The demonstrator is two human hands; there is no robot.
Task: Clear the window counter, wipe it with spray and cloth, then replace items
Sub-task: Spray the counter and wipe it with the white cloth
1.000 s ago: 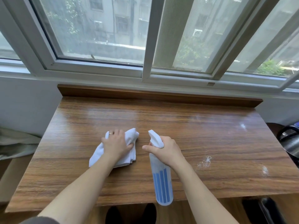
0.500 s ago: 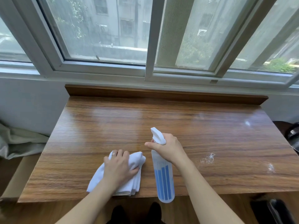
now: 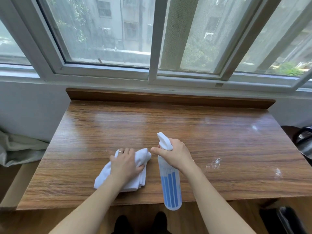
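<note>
The wooden window counter [image 3: 185, 125] lies bare below the window. My left hand [image 3: 125, 163] presses down on a bunched white cloth [image 3: 104, 178] near the counter's front middle, thumb curled round its right side. My right hand [image 3: 173, 153] grips the neck of a clear spray bottle [image 3: 170, 188] with blue stripes and a white nozzle, forefinger stretched out to the left in front of the trigger. The bottle hangs tilted over the front edge. White spray spots [image 3: 214, 163] sit on the wood at the right.
A raised wooden ledge [image 3: 168, 97] runs along the counter's back under the white window frame [image 3: 152, 76]. A dark kettle-like object [image 3: 303, 142] sits off the right edge. Pale fabric [image 3: 18, 149] lies to the left. My feet show below the front edge.
My left hand has dragged the cloth toward the front edge, then a little back and to the right. My right hand with the bottle has stayed nearly in place.
</note>
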